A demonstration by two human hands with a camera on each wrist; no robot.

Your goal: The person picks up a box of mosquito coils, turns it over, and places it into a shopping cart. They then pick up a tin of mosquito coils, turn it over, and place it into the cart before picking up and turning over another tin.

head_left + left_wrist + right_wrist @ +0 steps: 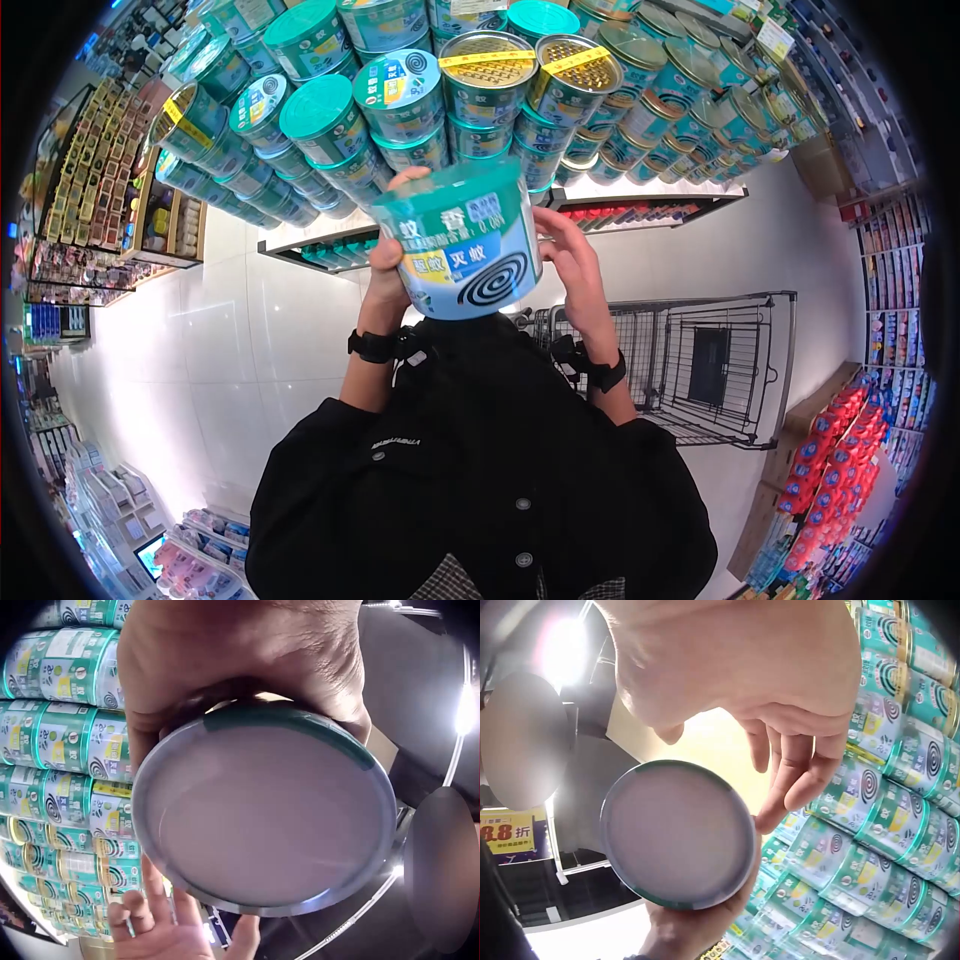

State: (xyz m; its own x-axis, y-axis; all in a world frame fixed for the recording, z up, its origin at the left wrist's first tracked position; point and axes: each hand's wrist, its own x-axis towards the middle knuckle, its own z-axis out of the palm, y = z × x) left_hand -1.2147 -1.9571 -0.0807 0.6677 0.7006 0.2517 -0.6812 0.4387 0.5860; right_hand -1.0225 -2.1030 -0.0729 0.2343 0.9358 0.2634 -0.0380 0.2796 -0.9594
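Observation:
A plastic tub of mosquito coils (455, 235), with a green top band, a blue and yellow label and a black spiral, is raised in front of the chest. My left hand (388, 268) grips its left side, thumb toward me. In the left wrist view, the tub's pale round base (270, 817) faces the camera below that hand. At the tub's right side is my right hand (578, 268), its fingers loosely bent. The right wrist view shows one of its fingertips (771, 817) right at the tub's edge, with the thumb apart from it.
Stacked tubs (320, 120) and tins (487, 75) of mosquito coils fill the display ahead, on a white-edged stand (650, 205). A wire shopping cart (700, 365) stands to the right. Red packages (835, 470) line the lower right, with shelves (100, 180) at the left.

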